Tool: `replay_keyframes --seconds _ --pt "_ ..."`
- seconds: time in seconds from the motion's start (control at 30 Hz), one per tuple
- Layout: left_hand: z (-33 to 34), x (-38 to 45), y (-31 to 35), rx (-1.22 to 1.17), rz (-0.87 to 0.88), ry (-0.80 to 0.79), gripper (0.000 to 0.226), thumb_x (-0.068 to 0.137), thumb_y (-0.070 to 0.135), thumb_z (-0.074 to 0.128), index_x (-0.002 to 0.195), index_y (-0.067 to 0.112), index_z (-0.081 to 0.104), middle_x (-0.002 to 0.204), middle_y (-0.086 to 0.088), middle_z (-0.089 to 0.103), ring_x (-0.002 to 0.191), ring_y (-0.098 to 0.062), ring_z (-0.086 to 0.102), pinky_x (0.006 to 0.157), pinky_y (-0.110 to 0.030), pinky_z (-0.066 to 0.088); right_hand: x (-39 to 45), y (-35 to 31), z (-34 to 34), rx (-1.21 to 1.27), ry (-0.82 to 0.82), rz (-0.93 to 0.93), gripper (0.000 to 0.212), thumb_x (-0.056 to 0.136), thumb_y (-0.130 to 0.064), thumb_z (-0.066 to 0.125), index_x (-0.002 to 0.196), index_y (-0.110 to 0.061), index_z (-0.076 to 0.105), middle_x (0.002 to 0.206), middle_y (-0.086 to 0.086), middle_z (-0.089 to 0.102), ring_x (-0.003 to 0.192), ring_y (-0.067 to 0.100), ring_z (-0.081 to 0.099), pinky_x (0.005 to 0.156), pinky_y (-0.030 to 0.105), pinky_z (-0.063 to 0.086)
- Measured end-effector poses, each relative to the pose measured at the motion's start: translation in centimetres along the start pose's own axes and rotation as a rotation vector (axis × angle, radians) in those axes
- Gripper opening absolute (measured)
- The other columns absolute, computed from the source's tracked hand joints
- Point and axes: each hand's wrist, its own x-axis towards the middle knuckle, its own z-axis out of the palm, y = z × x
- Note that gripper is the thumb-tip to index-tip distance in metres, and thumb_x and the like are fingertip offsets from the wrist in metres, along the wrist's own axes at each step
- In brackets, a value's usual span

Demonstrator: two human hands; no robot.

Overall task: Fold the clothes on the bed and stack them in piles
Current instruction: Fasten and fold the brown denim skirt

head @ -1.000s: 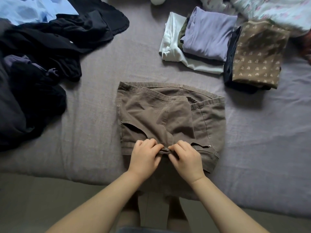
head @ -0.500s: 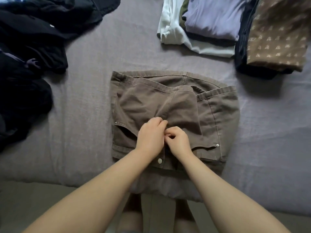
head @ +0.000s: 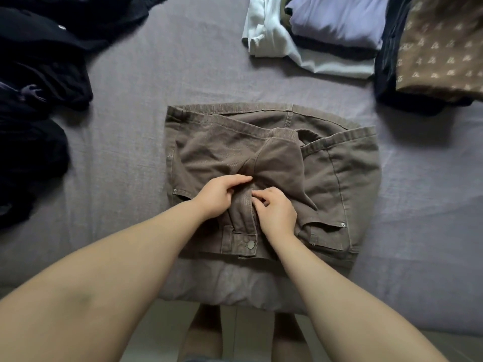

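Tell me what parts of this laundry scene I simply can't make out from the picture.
All from the head view:
- Fly of the brown trousers: the left hand and right hand cover it, so the zip is hidden.
- Folded piles: top edge cuts them off; lower layers hidden by the lilac top.
- Patterned brown garment: cut off at the right edge.
- Dark clothes heap: too dark to separate, cut off at the left.
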Motion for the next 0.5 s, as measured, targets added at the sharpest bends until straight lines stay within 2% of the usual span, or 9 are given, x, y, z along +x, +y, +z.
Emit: replay_keyframes --seconds 0.1,0.2,0.3,0.4,0.5 --pt "-0.1 0.3 -0.2 -0.037 -0.021 -0.022 0.056 0.086 -0.016 0.039 0.131 0.012 0.058 0.134 -0.006 0.057 0.126 -0.011 0.048 0.101 0.0 0.023 0.1 -0.7 0.2 0.04 0.062 -0.002 0.012 0.089 -0.031 0.062 0.095 -0.029 0.072 0.103 -0.011 0.064 0.089 0.013 0.062 0.075 0.032 0.048" --pt "-0.1 0.5 -0.5 -0.141 -0.069 -0.034 0.058 0.085 -0.018 0.035 0.129 0.013 0.059 0.131 -0.006 0.059 0.127 -0.013 0.049 0.106 -0.01 0.027 0.2 -0.5 -0.2 0.045 -0.015 -0.092 0.011 0.086 -0.029 0.065 0.094 -0.027 0.072 0.102 -0.013 0.063 0.077 0.008 0.06 0.072 0.029 0.046" --pt "-0.4 0.8 -0.5 -0.236 -0.101 -0.046 0.059 0.084 -0.021 0.032 0.128 0.008 0.059 0.129 -0.007 0.06 0.125 -0.01 0.05 0.104 -0.006 0.029 0.5 -0.6 -0.5 0.007 -0.044 -0.111 0.013 0.086 -0.031 0.065 0.096 -0.027 0.073 0.102 -0.014 0.063 0.077 0.007 0.058 0.069 0.026 0.043" --pt "-0.5 0.8 -0.1 -0.277 -0.133 -0.052 0.057 0.086 -0.021 0.031 0.128 0.006 0.058 0.129 -0.006 0.059 0.124 -0.008 0.049 0.102 -0.002 0.028 1.0 -0.9 0.0 0.037 -0.001 -0.062 0.012 0.088 -0.028 0.063 0.094 -0.025 0.073 0.102 -0.011 0.064 0.08 0.009 0.058 0.074 0.03 0.047" --pt "-0.5 0.9 -0.2 -0.259 -0.136 -0.071 0.058 0.085 -0.021 0.032 0.129 0.008 0.058 0.13 -0.005 0.059 0.124 -0.007 0.048 0.104 -0.005 0.028 1.1 -0.5 -0.2 0.09 -0.006 -0.148 0.008 0.086 -0.021 0.066 0.088 -0.02 0.073 0.094 -0.008 0.065 0.077 0.01 0.057 0.076 0.035 0.05"
